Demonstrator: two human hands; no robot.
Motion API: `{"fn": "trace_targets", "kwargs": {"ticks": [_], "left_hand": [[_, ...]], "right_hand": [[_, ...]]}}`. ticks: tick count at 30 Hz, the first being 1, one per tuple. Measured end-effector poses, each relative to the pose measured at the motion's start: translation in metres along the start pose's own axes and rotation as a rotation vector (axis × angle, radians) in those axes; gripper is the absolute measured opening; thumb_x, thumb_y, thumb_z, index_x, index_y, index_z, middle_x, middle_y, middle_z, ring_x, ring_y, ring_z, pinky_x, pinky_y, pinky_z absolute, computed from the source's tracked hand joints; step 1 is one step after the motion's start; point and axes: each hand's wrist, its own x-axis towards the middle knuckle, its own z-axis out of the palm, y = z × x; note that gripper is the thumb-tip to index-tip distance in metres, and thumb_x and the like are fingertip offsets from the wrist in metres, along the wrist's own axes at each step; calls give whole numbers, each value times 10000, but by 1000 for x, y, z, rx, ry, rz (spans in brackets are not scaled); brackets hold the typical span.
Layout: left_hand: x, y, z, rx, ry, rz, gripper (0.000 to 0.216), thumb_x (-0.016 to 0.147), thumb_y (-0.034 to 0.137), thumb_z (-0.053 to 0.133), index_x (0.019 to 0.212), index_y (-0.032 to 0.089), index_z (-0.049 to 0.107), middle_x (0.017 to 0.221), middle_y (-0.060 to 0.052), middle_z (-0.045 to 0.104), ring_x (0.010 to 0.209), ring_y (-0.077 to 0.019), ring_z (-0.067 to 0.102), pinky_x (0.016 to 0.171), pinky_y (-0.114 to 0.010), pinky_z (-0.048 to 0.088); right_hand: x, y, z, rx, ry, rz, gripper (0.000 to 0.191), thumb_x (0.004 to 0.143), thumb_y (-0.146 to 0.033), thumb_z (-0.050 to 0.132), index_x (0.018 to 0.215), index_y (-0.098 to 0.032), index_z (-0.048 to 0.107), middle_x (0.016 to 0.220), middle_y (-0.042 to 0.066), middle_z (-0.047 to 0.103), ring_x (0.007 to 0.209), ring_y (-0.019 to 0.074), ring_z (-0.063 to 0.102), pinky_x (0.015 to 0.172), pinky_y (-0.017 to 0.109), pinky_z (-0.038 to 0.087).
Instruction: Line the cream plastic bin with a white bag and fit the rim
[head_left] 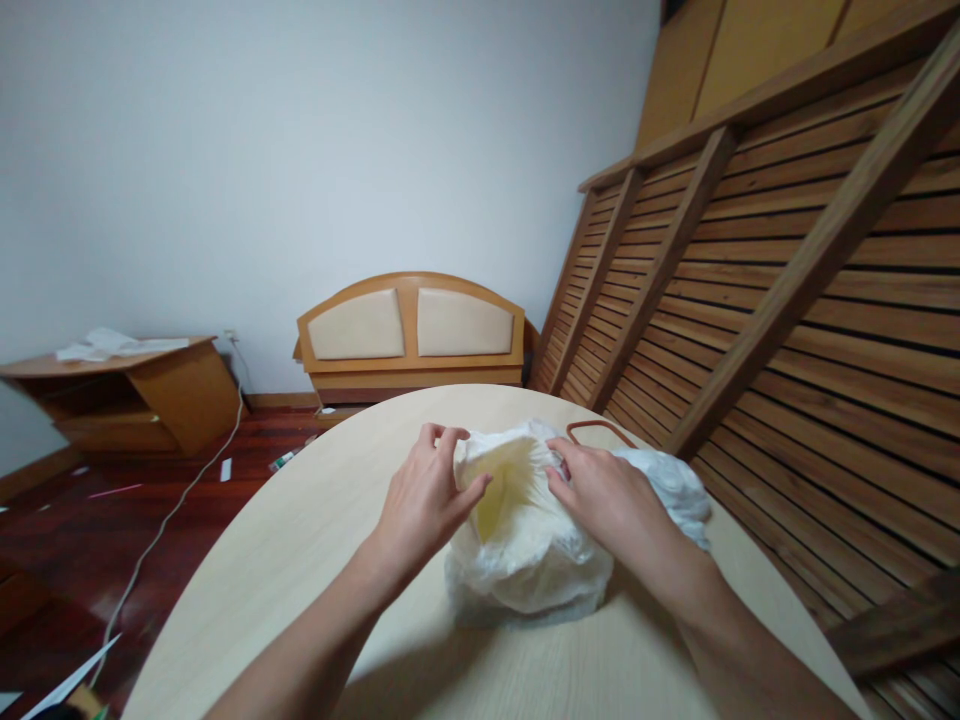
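Note:
A white plastic bag [529,580] stands on the round table, its mouth spread and facing up. Inside it shows a pale yellow surface whose kind I cannot make out. At the left of the bag's mouth is my left hand [424,490], open, with its thumb stretched over the opening and its fingers bent by the rim. My right hand [600,490] is closed on the right edge of the mouth, where the plastic gathers in creases toward the fingertips. Part of the bag's right side is hidden behind that hand.
Beyond my right forearm lies another white plastic bundle [667,485], with a brown loop [600,425] near it on the pale table [337,520]. A slatted wooden frame [750,330] leans at the right. A headboard [412,320], a low cabinet [172,395] and a floor cable [176,525] are farther off.

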Motion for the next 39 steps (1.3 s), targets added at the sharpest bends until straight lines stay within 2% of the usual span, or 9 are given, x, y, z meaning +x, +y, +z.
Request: {"fn": "trace_targets", "kwargs": {"ticks": [3, 5, 12, 20, 25, 28, 31, 34, 39], "left_hand": [[-3, 6, -4, 14, 157, 100, 479, 860, 393, 681, 1273, 191, 547, 1240, -138, 548, 1112, -289, 604, 877, -421, 545], [-2, 7, -4, -13, 186, 165, 414, 883, 355, 668, 1260, 215, 574, 1242, -119, 565, 1102, -260, 610, 899, -397, 537], [4, 2, 1, 15, 29, 116, 172, 929, 215, 609, 1072, 264, 692, 947, -2, 701, 707, -140, 650, 650, -262, 487], [4, 4, -2, 69, 27, 59, 164, 912, 179, 601, 1054, 230, 666, 1001, -24, 705, 792, -176, 670, 676, -284, 502], [3, 1, -1, 2, 134, 194, 387, 861, 272, 702, 1232, 228, 597, 1191, -80, 635, 1026, -237, 644, 861, -356, 532], [4, 1, 0, -26, 123, 190, 306, 901, 271, 661, 1204, 246, 624, 1168, -61, 653, 971, -215, 658, 826, -338, 534], [4, 3, 0, -27, 31, 151, 149, 922, 240, 617, 1061, 238, 670, 1001, -28, 690, 804, -179, 667, 720, -299, 522], [3, 4, 0, -23, 24, 133, 117, 911, 224, 601, 1013, 229, 659, 1023, -31, 680, 755, -166, 661, 696, -296, 516], [1, 2, 2, -71, 56, 197, 99, 866, 168, 583, 952, 214, 594, 1150, -56, 644, 908, -201, 672, 781, -337, 536]], "right_hand": [[-2, -4, -1, 3, 59, -38, 283, 927, -243, 555, 1179, -231, 682, 977, 83, 777, 837, 270, 740, 602, 306, 454], [-5, -9, -2, 13, 96, -82, 291, 921, -243, 576, 1190, -262, 684, 1018, 56, 776, 833, 259, 742, 596, 303, 461], [-7, -17, 0, 96, 192, -188, 329, 905, -226, 614, 1220, -288, 684, 1027, 17, 766, 822, 224, 736, 604, 298, 491], [-8, -18, 3, 139, 178, -209, 302, 924, -212, 597, 1208, -263, 684, 1028, 28, 765, 861, 234, 732, 635, 306, 504], [-8, -18, -1, 136, 182, -234, 320, 892, -195, 645, 1191, -291, 703, 962, 14, 758, 841, 239, 727, 611, 310, 499], [-8, -17, -5, 150, 188, -294, 334, 876, -159, 650, 1177, -290, 711, 945, 19, 746, 879, 240, 715, 656, 319, 522], [-8, -17, -7, 183, 191, -326, 341, 875, -142, 631, 1179, -275, 707, 956, 34, 741, 917, 241, 703, 756, 351, 551], [-8, -15, -5, 230, 198, -292, 415, 863, -157, 625, 1268, -241, 653, 1066, 66, 723, 979, 260, 693, 823, 400, 571], [-5, -10, 5, 311, 222, -320, 513, 846, -241, 663, 1351, -196, 585, 1387, 123, 588, 1225, 292, 597, 1010, 456, 522]]}}
